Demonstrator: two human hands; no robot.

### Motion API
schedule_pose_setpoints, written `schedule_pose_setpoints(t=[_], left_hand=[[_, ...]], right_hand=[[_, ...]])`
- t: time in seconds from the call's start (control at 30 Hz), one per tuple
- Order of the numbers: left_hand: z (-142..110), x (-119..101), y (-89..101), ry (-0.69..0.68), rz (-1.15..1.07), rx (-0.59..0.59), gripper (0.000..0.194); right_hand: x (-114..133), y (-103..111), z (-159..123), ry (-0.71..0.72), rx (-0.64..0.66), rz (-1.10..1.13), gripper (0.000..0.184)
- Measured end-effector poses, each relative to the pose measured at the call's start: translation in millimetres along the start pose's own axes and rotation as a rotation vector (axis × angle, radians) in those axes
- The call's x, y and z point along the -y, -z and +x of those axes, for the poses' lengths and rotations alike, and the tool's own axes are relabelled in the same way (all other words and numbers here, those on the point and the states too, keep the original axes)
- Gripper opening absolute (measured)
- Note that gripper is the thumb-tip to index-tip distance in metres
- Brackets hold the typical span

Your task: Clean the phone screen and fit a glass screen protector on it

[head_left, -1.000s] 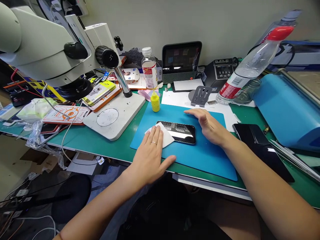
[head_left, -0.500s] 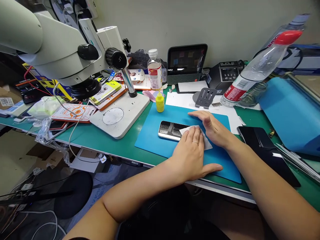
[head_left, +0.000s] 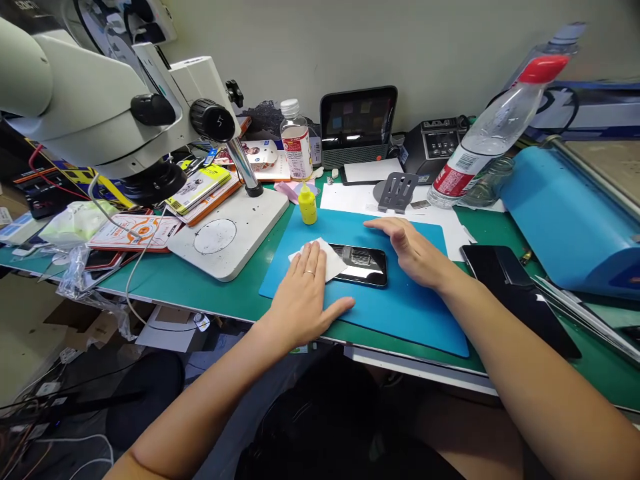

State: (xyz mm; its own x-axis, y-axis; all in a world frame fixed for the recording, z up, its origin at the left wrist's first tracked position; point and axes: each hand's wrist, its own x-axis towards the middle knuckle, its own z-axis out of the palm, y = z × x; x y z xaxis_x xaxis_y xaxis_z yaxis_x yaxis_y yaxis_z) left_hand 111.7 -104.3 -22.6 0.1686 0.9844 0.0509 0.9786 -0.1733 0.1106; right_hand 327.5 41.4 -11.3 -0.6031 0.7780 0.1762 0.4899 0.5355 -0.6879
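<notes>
My left hand (head_left: 305, 297) lies flat with fingers stretched and thumb spread, pressing a white wipe (head_left: 333, 263) onto the left end of a smartphone (head_left: 369, 267). The phone rests face up on a blue mat (head_left: 400, 317), its dark screen reflecting light; the wipe and fingers hide its left part. Just right of the phone, my right hand (head_left: 410, 250) is open and holds nothing, fingers extended to the left. A small yellow dropper bottle (head_left: 309, 207) stands at the mat's back left.
At left a microscope (head_left: 157, 120) overhangs its white base (head_left: 250, 230). A drink bottle (head_left: 297, 143), a black-framed screen (head_left: 357, 120) and a grey phone stand (head_left: 398, 192) line the back. On the right are a large bottle (head_left: 493, 147), a black tablet-like slab (head_left: 517, 300) and a blue machine (head_left: 565, 220).
My left hand has slid the wipe leftward along the phone, from its right end to its left end. The right hand stays near the phone's right side. The whole view has shifted slightly.
</notes>
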Motion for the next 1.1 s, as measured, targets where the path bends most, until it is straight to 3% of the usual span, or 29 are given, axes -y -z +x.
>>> schedule_pose_setpoints(t=[0.2, 0.4, 0.5, 0.6, 0.8, 0.9, 1.0, 1.1], left_hand=[[-18, -31, -4.2, -0.059, 0.012, -0.016, 0.109], [13, -74, -6.7, -0.158, 0.06, -0.022, 0.115], [26, -86, -9.0, -0.155, 0.081, -0.041, 0.12], [32, -78, -8.2, -0.183, 0.049, -0.044, 0.119], [29, -17, 1.9, -0.045, 0.002, -0.004, 0.108], [20, 2, 2.1, -0.026, -0.003, -0.012, 0.101], [10, 1, -2.1, 0.036, 0.024, -0.041, 0.103], [4, -13, -6.1, 0.09, 0.04, -0.058, 0.108]], right_hand=[[-2, -3, 1, 0.013, 0.008, 0.009, 0.1], [-11, -5, 3, 0.02, -0.006, -0.015, 0.101], [-14, -4, 4, 0.038, -0.016, -0.028, 0.101], [-14, -5, 4, 0.044, -0.028, -0.022, 0.098], [-9, -5, 2, 0.036, -0.004, -0.006, 0.099], [-7, -4, 1, 0.025, 0.018, 0.002, 0.097], [-6, -3, 1, 0.015, 0.029, 0.007, 0.097], [-4, -3, 1, 0.011, 0.029, 0.007, 0.099]])
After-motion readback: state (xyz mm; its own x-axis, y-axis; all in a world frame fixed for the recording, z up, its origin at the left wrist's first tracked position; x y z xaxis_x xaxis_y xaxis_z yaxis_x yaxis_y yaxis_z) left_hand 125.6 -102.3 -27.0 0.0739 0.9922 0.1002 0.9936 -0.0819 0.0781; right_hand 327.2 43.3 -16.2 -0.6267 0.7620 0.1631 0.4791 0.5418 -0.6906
